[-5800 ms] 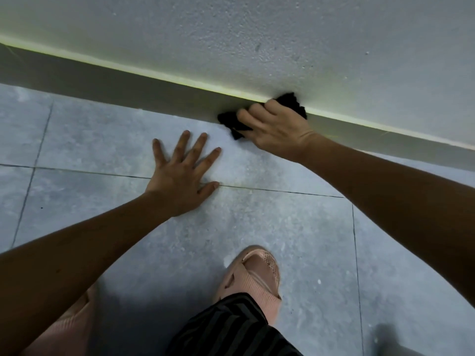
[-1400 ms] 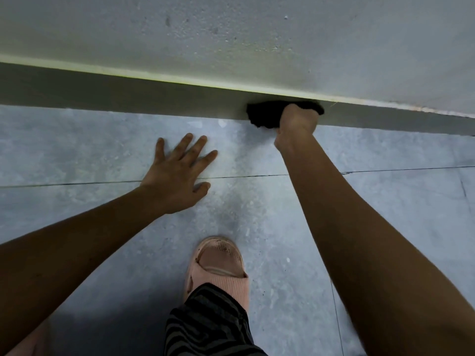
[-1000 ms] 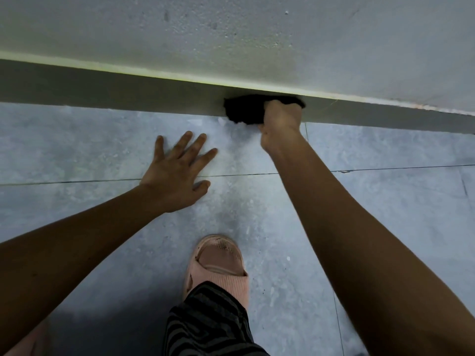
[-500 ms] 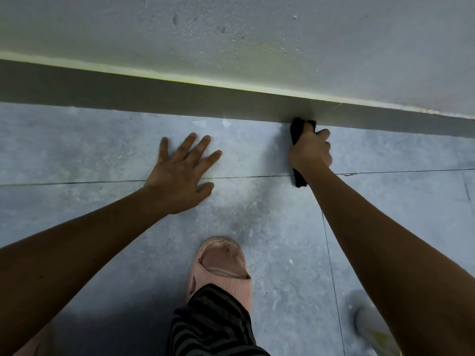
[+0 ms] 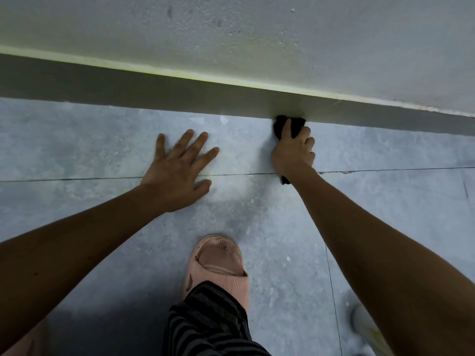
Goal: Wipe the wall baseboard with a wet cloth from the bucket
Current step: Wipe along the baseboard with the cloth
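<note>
A grey baseboard (image 5: pixel 180 95) runs along the foot of the pale textured wall (image 5: pixel 257 34), from left to right across the view. My right hand (image 5: pixel 293 152) is closed around a bunched black cloth (image 5: pixel 295 124), whose top end touches the bottom edge of the baseboard where it meets the floor. A small tail of the cloth sticks out below my wrist. My left hand (image 5: pixel 180 170) lies flat on the floor with fingers spread, holding nothing, left of the cloth. No bucket is in view.
The floor is grey tile (image 5: pixel 77 140) with thin grout lines. My foot in a pink slipper (image 5: pixel 218 265) and a striped trouser leg sit at the bottom centre. A whitish object (image 5: pixel 365 327) shows partly at the bottom right, behind my right forearm.
My right hand has come down from the face of the baseboard to its bottom edge and bunched the cloth in a fist. My left hand has stayed flat on the floor.
</note>
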Available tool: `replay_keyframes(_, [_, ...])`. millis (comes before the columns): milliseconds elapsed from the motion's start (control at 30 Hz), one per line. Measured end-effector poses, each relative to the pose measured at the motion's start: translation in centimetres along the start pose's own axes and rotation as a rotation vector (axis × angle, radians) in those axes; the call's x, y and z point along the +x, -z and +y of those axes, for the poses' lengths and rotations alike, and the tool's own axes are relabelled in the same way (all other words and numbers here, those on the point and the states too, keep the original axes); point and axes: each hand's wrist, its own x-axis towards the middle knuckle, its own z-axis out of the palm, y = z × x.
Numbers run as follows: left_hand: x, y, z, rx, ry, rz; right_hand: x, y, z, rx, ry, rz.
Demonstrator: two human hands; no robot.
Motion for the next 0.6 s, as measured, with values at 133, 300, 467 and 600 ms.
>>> replay_keyframes(133, [0.0,-0.2,-0.1,-0.01,-0.006,0.012,-1.4,-1.1,0.7,-0.144,0.291,0.099])
replay_keyframes(300, [0.1,-0.3,-0.2,-0.021,-0.012,0.014,0.7,0.0,4.0,-0.195,0.273,0.135])
replay_keyframes(467, [0.0,-0.1,-0.1,-0.022,-0.009,0.009,2.2,0.5,4.3,0.128,0.244,0.153])
replay_keyframes(600, [0.0,-0.1,-0.1,-0.016,-0.011,0.013,1.2,0.3,3.4,0.102,0.595,0.17])
